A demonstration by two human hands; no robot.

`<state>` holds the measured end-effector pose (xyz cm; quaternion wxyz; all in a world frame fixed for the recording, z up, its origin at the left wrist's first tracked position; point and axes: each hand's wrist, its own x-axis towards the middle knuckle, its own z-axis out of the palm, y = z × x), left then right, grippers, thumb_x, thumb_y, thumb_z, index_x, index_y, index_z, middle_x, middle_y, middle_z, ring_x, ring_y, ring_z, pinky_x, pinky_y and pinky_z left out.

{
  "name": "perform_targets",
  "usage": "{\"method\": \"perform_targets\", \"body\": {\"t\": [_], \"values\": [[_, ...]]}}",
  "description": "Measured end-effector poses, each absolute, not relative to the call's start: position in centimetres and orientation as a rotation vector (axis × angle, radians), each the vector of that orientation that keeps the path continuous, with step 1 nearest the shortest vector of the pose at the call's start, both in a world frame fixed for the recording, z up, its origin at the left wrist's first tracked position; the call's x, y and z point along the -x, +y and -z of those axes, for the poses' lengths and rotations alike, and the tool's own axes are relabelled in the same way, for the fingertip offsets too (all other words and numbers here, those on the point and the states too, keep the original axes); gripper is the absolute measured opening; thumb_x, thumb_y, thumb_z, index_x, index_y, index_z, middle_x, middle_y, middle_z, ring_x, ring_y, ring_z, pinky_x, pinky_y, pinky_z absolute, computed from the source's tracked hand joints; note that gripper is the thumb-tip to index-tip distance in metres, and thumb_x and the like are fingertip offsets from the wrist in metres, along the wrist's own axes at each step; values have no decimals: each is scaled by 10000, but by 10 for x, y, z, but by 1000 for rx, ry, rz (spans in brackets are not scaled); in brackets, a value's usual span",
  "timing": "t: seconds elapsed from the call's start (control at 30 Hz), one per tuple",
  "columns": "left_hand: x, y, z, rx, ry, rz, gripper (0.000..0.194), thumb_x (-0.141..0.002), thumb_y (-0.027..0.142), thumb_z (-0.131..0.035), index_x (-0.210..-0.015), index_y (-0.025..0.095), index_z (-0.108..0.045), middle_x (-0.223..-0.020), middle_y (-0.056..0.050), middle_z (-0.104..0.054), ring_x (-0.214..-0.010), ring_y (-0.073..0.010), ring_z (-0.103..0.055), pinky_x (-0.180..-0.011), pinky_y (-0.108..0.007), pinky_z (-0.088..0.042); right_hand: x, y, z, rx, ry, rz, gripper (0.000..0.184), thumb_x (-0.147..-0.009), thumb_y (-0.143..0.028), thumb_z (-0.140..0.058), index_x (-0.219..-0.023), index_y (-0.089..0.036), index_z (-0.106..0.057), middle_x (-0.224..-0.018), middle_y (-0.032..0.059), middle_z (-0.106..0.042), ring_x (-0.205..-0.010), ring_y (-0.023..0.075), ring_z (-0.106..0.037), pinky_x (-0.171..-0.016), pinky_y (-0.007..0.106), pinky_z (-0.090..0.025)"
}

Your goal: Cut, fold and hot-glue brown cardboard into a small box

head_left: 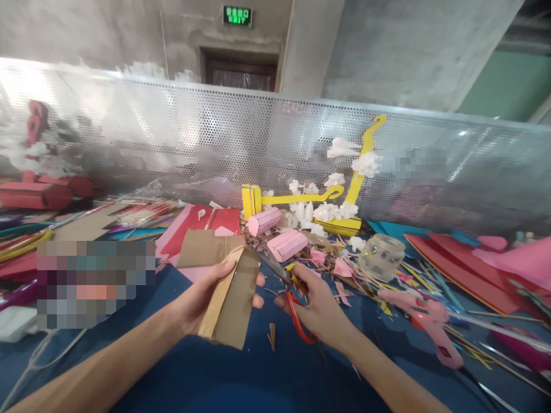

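My left hand (pixel 200 295) grips a folded piece of brown cardboard (pixel 236 304), tilted upright, thumb on its near face and fingertips showing past its right edge. In my right hand (pixel 316 301) is a pair of scissors (pixel 297 318) with red and yellow handles. The blades point up and left toward the cardboard's upper right corner; whether they touch it I cannot tell. A small cardboard scrap (pixel 272 336) lies on the blue tabletop (pixel 189 378) below. Behind the cardboard piece lies a flat brown cardboard sheet (pixel 193 246) on red and pink paper.
A pink glue gun (pixel 424 321) lies at right beside a clear jar (pixel 381 256). Pink paper prisms (pixel 287 245), scraps and yellow paper shapes (pixel 340 225) with white flowers stand at the back, before a perforated metal partition (pixel 172 143). Red sheets (pixel 465 269) lie far right.
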<state>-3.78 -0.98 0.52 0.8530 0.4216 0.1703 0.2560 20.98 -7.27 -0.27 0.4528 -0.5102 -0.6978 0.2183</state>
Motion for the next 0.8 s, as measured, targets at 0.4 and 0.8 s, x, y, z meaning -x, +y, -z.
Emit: {"method": "perform_targets", "body": {"t": [0.4, 0.8], "values": [[35, -15, -8, -975, 141, -487, 394, -915, 522, -702, -1169, 269, -536, -1027, -40, -730, -766, -211, -788, -606, -260, -598, -216, -78, -2, 1268, -1880, -300, 290, -764, -232, -838, -926, -232, -597, -1002, 39, -624, -927, 235, -608, -834, 326, -490], [37, -14, -5, -1028, 15, -415, 322, -984, 460, -632, -1165, 287, -430, -1069, -89, -760, -821, -289, -816, -616, -294, -597, -219, -81, -5, 1215, -1962, -227, 255, -787, -228, -833, -921, -225, -616, -992, 53, -660, -955, 247, -607, -838, 329, -496]]}}
